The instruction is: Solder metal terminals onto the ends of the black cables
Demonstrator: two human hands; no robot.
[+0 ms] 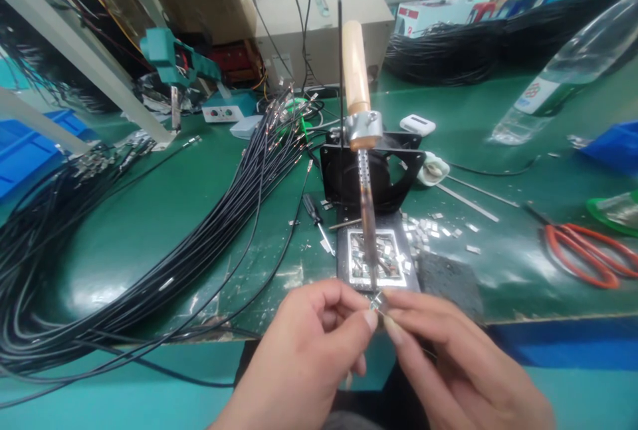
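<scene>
My left hand [319, 343] pinches a small shiny metal connector [375, 302] between thumb and forefinger. Close against it, my right hand [448, 350] is closed in a pinch on a thin wire [381, 314], largely hidden by the fingers. A soldering iron [366, 197] with a wooden handle is clamped upright, its tip pointing down at the connector. Just beyond the fingers lies a square metal tray [351, 264] with loose small metal pieces in it. A black fan frame [333, 184] stands behind the iron.
A thick bundle of black cables [214, 224] curves across the left. A screwdriver [313, 207] lies left of the tray, and small metal pieces [428, 227] are scattered to its right. Red-handled scissors [573, 250] and a plastic bottle [543, 98] are on the right.
</scene>
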